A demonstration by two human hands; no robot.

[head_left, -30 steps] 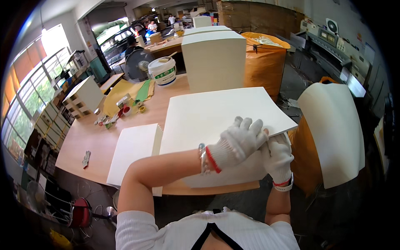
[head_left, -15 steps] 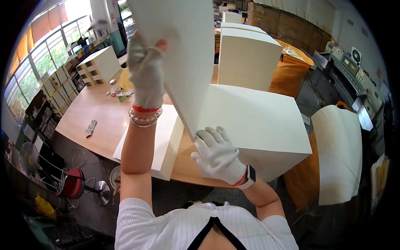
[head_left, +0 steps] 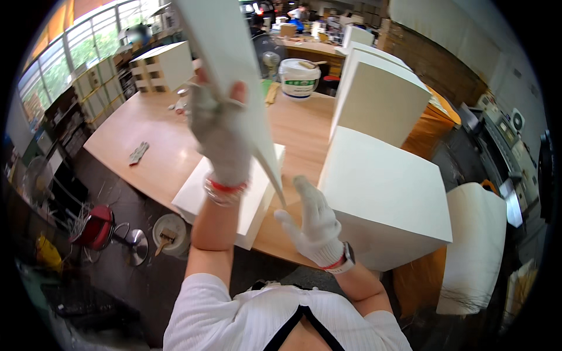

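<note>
A large white panel point(head_left: 234, 76), thin, flat and smooth-faced like laminated board, stands tilted nearly on edge above the table point(head_left: 152, 146), its lower corner pointing down toward the gap between two stacks. The left hand point(head_left: 222, 137), in a knitted white work glove with a red cuff band, has its fingers closed around the panel's near edge, thumb showing on the upper side. The right hand point(head_left: 313, 225), gloved alike and wearing a dark watch, hangs just below that corner with its fingers spread and gripping nothing; whether a fingertip touches the corner is hard to tell from here. To handle such a sheet well, the free hand would best take the low edge so the weight is shared and the sharp corner does not dent the wood. Below the left forearm lies a flat white slab stack point(head_left: 237, 202), square-edged and matt. To the right stands a tall block of stacked white boards point(head_left: 383, 196), and beyond it a second one point(head_left: 380, 96) with a pale beige side. The table is warm, smooth wood with a rounded rim; farther back sit a white plastic bucket point(head_left: 299, 78) and a small fan point(head_left: 270, 61).
</note>
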